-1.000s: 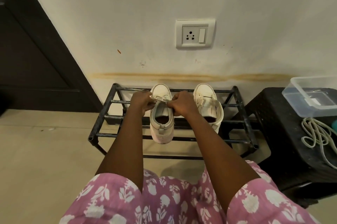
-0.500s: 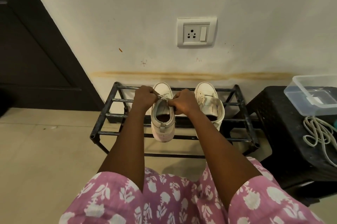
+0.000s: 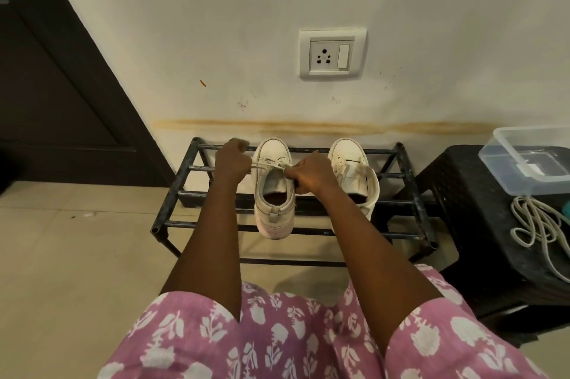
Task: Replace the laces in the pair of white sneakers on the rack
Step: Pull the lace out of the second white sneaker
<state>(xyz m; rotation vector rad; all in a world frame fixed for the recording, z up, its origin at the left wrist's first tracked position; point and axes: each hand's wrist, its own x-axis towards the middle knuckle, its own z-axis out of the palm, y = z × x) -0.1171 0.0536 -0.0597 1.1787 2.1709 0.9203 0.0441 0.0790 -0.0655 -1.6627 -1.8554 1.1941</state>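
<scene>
White lace (image 3: 267, 166) runs taut across the top of the sneaker (image 3: 274, 202), just above the tongue, with one end pinched in each curled hand. A second ago the two hands sat close together over the shoe's opening. Since then the left hand (image 3: 233, 161) has drawn out past the shoe's left edge, while the right hand (image 3: 310, 173) stays at its right rim. That looks like the lace being drawn through the eyelets, so this shoe is probably mid-lacing or mid-unlacing; which one I cannot tell. The second sneaker (image 3: 354, 175) stands just beside it on the black metal rack (image 3: 175, 184). A stool (image 3: 462, 199) to the right carries a clear box (image 3: 530, 159) and a coiled cord (image 3: 536, 224).
</scene>
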